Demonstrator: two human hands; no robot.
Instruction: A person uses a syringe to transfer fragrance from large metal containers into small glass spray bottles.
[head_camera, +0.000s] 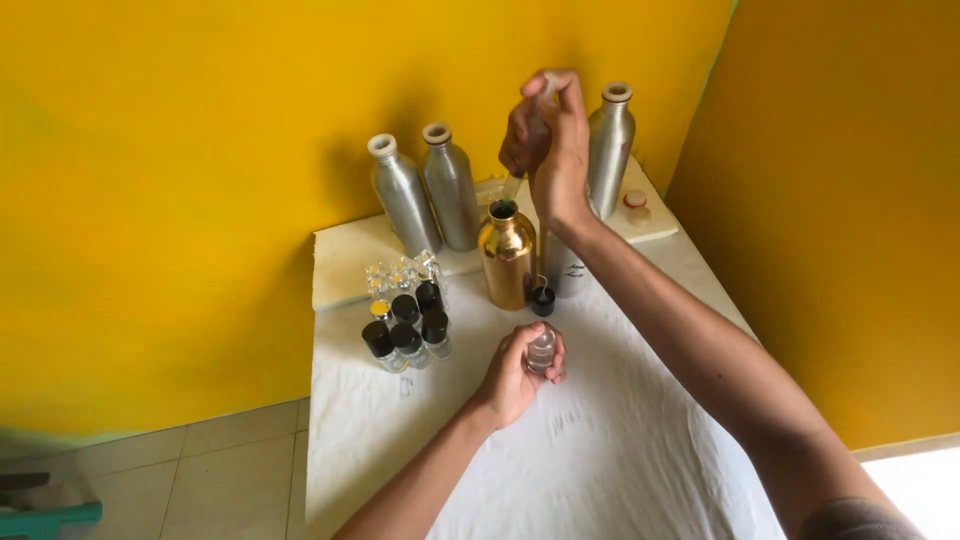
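My right hand (548, 140) is raised above a gold metal bottle (506, 258) and grips a clear syringe-like dropper (514, 182) whose tip points into the bottle's open mouth. My left hand (518, 368) rests on the white cloth and holds a small clear glass vial (541, 350) upright. A small black cap (543, 300) sits just right of the gold bottle's base.
Three silver metal bottles (450, 195) stand at the back against the yellow wall. A cluster of small vials with black caps (408, 325) stands to the left. The white cloth-covered table (600, 450) fills the corner; tiled floor (200, 470) lies to the left.
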